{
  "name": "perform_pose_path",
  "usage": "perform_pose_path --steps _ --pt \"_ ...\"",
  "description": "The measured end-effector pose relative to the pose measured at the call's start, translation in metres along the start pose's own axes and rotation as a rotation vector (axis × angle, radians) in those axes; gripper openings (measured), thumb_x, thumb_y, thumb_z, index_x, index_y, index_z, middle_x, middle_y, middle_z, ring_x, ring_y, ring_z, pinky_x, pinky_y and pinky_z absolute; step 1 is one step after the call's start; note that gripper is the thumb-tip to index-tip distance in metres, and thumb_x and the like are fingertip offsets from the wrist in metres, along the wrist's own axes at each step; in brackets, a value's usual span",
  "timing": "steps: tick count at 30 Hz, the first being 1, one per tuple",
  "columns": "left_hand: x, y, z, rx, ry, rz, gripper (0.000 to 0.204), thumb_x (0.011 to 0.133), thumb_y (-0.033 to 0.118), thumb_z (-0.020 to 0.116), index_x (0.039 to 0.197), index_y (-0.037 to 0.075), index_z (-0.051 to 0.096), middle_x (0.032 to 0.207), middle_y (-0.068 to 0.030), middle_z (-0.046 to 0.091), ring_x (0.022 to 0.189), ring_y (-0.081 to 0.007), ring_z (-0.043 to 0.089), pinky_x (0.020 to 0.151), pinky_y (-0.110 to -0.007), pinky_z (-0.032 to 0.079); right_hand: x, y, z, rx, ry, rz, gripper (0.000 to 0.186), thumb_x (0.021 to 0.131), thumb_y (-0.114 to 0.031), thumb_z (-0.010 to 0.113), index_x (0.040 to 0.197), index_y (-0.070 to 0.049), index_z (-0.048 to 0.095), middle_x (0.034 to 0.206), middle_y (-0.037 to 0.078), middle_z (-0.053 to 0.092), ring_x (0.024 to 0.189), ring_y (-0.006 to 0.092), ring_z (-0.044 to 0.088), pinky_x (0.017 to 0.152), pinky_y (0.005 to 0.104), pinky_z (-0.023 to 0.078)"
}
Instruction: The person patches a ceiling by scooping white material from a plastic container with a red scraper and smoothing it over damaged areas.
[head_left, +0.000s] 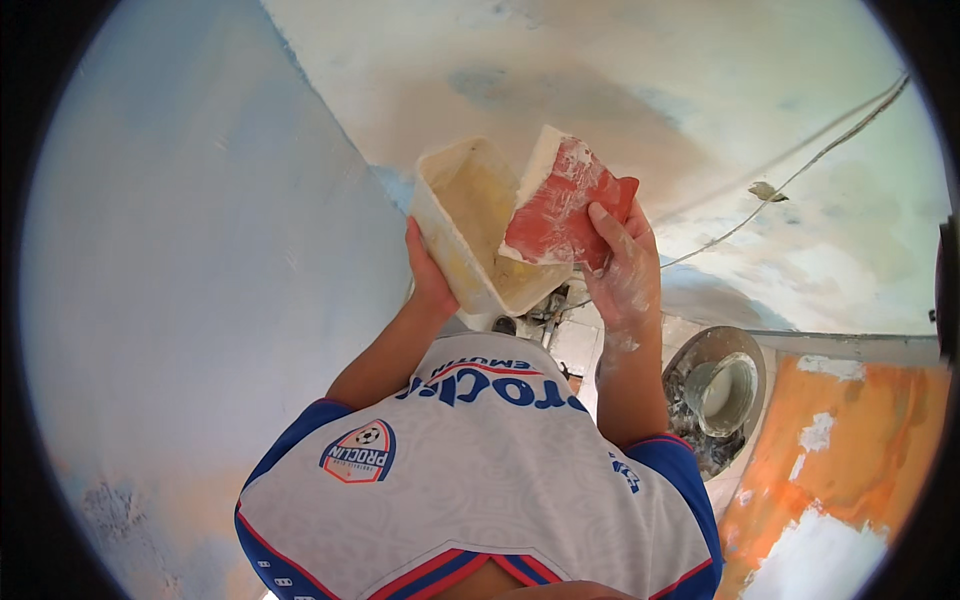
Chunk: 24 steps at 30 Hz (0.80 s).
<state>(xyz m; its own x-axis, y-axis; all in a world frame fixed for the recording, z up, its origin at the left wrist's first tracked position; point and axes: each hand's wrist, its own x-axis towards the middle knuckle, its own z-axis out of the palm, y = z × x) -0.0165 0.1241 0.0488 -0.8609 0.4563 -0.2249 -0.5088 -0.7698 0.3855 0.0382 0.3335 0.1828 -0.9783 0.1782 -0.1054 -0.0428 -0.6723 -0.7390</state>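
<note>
My left hand [431, 276] grips the left side of a cream plastic tub [427, 195], fingers on its outer wall. The tub is rectangular and tilted, with yellowish, whitish smears inside. In my right hand [627, 268] is a red putty spreader [572, 208], pinched with the thumb on its face. White paste coats its far left edge and streaks its surface. The spreader overlaps the tub's right rim, and I cannot tell if they touch. White smears mark my right hand and wrist.
A pale blue wall [200, 250] stands at left, meeting a patchy whitish surface [600, 60] ahead. A thin cable [835, 148] runs across it past a small hole [766, 191]. Lower right are a paste-smeared bucket [722, 395] and an orange surface [790, 450] with white patches.
</note>
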Motion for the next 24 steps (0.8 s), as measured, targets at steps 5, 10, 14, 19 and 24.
perform_pose_path --steps 5,10,14,19,24 --pt "0.007 0.014 -0.016 0.004 -0.017 -0.053 0.092 0.097 0.081 0.027 0.163 0.017 0.032 0.161 -0.0102 0.044 0.145 -0.0328 0.045 0.119 -0.051 0.038 0.002 0.002 0.012 0.125 0.122 -0.206 0.032 0.102 -0.003 0.06 0.134 0.001 0.057 0.129 0.011 0.067 0.118 0.0203 0.066 0.103 0.0364 0.054" --pt "0.004 0.058 -0.04 0.053 0.006 -0.049 0.09 0.098 0.079 0.029 0.163 0.018 0.031 0.162 -0.0095 0.042 0.146 -0.0337 0.044 0.12 -0.052 0.038 0.015 0.014 0.009 0.177 0.29 -0.52 0.032 0.102 -0.005 0.059 0.134 0.001 0.059 0.129 0.011 0.067 0.118 0.0197 0.065 0.104 0.0367 0.051" --pt "-0.009 0.099 -0.068 0.06 0.093 -0.014 0.087 0.1 0.078 0.028 0.163 0.018 0.032 0.163 -0.008 0.042 0.146 -0.0336 0.044 0.12 -0.052 0.037 0.052 0.032 0.017 -0.14 0.65 -0.911 0.04 0.105 -0.007 0.057 0.142 0.006 0.055 0.135 0.012 0.065 0.121 0.0176 0.062 0.108 0.0357 0.048" --pt "-0.02 0.133 -0.088 0.095 0.062 -0.002 0.083 0.101 0.075 0.03 0.162 0.019 0.033 0.162 -0.0067 0.042 0.145 -0.0331 0.045 0.119 -0.051 0.038 0.135 0.06 0.016 -1.148 1.062 -1.41 0.041 0.108 -0.007 0.044 0.146 0.004 0.055 0.151 0.02 0.056 0.142 0.0365 0.051 0.12 0.0478 0.039" --pt "-0.031 0.167 -0.084 0.09 -0.101 0.033 0.079 0.101 0.072 0.039 0.159 0.019 0.038 0.156 -0.007 0.05 0.139 -0.0334 0.052 0.115 -0.054 0.044 0.187 0.172 0.01 -1.464 0.75 -1.409 0.048 0.095 0.005 0.053 0.142 0.002 0.06 0.151 0.018 0.057 0.146 0.0444 0.045 0.12 0.0582 0.037"
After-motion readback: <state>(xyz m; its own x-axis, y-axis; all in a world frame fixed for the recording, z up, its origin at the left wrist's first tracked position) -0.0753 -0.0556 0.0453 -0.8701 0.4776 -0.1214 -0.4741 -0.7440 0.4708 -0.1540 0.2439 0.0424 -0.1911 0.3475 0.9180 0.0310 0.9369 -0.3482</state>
